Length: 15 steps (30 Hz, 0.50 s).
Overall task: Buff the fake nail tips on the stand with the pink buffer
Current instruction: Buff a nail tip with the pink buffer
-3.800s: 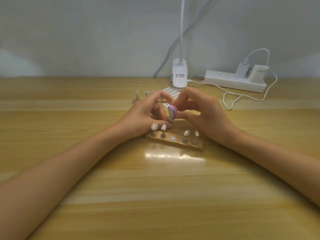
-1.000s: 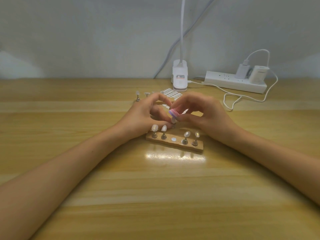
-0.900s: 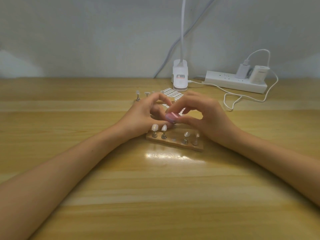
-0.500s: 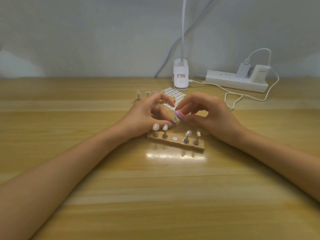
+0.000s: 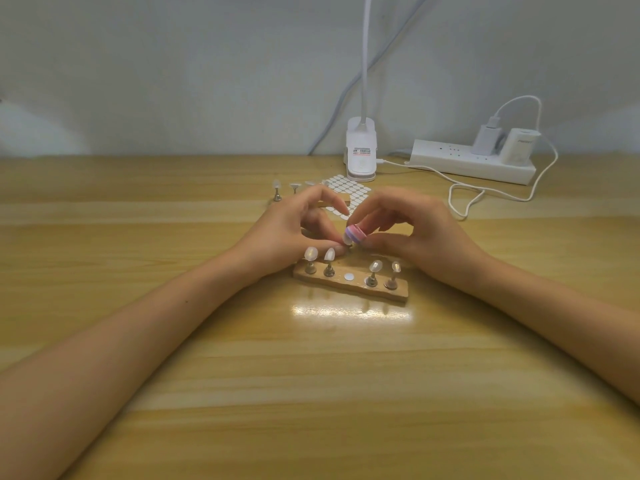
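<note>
Now, right hand [image 5: 426, 234] pinches striped pink buffer [image 5: 354, 233] over wooden stand [image 5: 349, 288].

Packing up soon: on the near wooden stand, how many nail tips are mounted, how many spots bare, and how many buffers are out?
Clear fake nail tips on the wooden stand: 4
Bare spots, round white pad: 1
Pink-and-purple buffer, in right hand: 1
Total: 6

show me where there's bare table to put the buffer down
Widest free patch: the table in front of the stand, between the left forearm and right forearm. Also bare: the far left, left of the loose holders. Crowded: behind the left hand and right hand, where the sticker sheet, lamp clip, power strip and cable sit.
</note>
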Each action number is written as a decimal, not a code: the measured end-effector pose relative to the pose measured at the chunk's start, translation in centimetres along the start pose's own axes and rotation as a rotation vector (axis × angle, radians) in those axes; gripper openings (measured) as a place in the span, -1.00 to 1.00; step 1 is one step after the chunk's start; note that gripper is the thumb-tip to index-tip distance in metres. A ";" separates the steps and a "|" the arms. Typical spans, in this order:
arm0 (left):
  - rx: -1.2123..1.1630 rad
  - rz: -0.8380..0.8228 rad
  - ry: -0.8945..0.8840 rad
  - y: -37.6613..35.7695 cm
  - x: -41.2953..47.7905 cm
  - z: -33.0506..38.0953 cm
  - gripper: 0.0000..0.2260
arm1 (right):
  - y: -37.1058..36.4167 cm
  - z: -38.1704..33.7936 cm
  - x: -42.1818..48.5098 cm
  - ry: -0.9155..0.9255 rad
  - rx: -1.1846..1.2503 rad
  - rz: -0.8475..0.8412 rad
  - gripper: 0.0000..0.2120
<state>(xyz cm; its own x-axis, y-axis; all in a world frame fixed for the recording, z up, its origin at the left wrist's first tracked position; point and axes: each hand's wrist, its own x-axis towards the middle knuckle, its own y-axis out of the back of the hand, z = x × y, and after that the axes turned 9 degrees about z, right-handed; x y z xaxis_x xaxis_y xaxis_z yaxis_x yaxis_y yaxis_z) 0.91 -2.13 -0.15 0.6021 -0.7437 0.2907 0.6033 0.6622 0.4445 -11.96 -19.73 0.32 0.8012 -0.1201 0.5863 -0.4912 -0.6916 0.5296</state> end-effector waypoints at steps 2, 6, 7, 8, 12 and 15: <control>0.002 -0.003 0.000 0.0 0.0 0.1 -0.57 | -0.1 -0.1 0.0 -0.007 0.023 0.012 -0.84; -0.004 0.013 -0.006 -0.3 -0.1 0.2 -0.55 | -0.1 -0.2 0.2 -0.047 0.103 0.061 -0.72; 0.002 0.018 -0.010 -0.3 -0.2 0.2 -0.55 | -0.1 -0.3 0.2 -0.061 0.117 0.055 -0.70; 0.010 0.021 -0.014 -0.4 -0.2 0.3 -0.56 | -0.1 -0.3 0.3 -0.071 0.130 0.046 -0.70; -0.045 0.038 0.038 0.2 -0.4 0.8 -0.59 | 0.1 -0.1 0.2 -0.111 0.211 0.077 -0.72; -0.243 0.151 0.087 1.5 -0.8 2.1 -0.55 | 0.4 0.3 0.1 -0.151 0.278 0.135 -0.69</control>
<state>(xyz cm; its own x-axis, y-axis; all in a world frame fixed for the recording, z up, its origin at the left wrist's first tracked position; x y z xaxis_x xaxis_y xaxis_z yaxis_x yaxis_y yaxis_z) 0.25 -0.71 2.06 0.7309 -0.6312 0.2595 0.6046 0.7752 0.1831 -11.94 -20.19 0.44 0.7868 -0.3134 0.5317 -0.5011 -0.8273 0.2539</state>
